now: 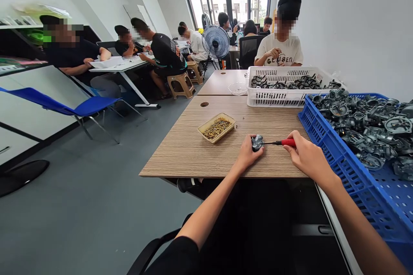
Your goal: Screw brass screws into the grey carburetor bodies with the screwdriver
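My left hand (pixel 248 153) is closed around a small grey metal part (pixel 257 142) near the front of the wood-grain table (pixel 180 150). In my right hand (pixel 301 150) is a screwdriver (pixel 287 142) with a red handle, its dark shaft pointing left. The tip of the shaft meets the right side of the metal part; the exact contact point is too small to make out. Left of my hands, a shallow cream tray (pixel 211 139) holds many small brass-coloured screws. A few tiny loose pieces lie beside that tray.
A blue crate (pixel 342 154) heaped with metal parts stands at the right. Behind the table's middle is a white basket (pixel 274 99) of dark parts, with a person (pixel 279 49) beyond it. Other people sit at the left and back, near a fan (pixel 216 42) and a blue chair (pixel 87 105).
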Motion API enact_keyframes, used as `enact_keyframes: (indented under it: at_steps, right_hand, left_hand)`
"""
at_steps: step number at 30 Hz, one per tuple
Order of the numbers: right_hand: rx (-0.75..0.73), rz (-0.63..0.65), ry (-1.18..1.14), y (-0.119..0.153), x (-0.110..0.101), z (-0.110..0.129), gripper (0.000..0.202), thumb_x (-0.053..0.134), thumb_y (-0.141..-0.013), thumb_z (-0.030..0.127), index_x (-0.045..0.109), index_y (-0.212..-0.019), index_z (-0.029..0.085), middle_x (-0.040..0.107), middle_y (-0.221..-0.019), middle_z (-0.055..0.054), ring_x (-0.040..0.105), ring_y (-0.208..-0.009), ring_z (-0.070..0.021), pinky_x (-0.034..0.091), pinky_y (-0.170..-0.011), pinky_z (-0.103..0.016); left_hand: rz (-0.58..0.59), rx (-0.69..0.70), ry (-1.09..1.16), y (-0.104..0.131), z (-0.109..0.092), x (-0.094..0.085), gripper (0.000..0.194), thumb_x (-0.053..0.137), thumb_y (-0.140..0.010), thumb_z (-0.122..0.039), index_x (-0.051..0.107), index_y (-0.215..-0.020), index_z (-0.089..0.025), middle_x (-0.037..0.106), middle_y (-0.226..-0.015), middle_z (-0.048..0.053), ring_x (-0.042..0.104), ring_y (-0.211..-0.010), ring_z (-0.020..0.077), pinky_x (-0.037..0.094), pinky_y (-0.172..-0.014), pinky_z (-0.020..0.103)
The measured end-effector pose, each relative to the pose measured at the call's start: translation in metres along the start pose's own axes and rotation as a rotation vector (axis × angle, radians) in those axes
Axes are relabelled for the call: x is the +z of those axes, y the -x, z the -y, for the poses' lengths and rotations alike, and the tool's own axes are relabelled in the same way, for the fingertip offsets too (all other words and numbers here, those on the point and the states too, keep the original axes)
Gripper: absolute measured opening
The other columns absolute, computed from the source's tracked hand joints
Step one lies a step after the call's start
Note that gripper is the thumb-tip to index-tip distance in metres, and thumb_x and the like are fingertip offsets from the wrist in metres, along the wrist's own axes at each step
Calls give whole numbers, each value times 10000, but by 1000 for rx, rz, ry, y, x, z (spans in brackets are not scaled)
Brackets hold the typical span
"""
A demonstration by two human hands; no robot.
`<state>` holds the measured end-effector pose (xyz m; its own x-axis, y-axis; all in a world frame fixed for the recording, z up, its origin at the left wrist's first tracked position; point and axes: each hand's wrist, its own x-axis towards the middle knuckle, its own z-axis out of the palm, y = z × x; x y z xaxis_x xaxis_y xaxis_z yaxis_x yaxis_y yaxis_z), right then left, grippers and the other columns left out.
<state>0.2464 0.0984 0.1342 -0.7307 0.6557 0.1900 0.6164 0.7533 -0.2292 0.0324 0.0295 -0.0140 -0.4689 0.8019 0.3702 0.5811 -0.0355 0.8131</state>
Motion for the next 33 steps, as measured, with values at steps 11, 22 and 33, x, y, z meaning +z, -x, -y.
enact_keyframes:
  at_steps: [11, 22, 33]
  right_hand:
    - [235, -54, 109, -10, 0, -18, 371, 446, -993, 586, 604, -954, 253, 697, -726, -48, 665, -680, -247, 258, -569, -285]
    - [367, -75, -64, -28, 68, -58, 362, 447, -978, 574, 565, -905, 239, 671, -779, -78, 606, -726, -252, 336, -618, -311]
    - [22, -281, -71, -29, 125, -62, 485, 528, -929, 614, 601, -1153, 190, 630, -1170, -172, 532, -1148, -352, 427, -1011, -533]
  left_hand:
    - [-1, -4, -10, 1, -5, -1, 447, 735, -821, -301, 506, -1196, -223, 648, -1138, 68, 634, -1046, 225, 513, -957, 389]
    - [-13, -64, 21, 0, -13, -4, 259, 629, -904, -274, 560, -1152, -240, 693, -1091, 42, 659, -1001, 226, 524, -930, 390]
    - [2, -38, 77, -3, -12, -9, 305, 623, -892, -332, 573, -1169, -216, 692, -1132, 69, 658, -1063, 243, 522, -988, 407]
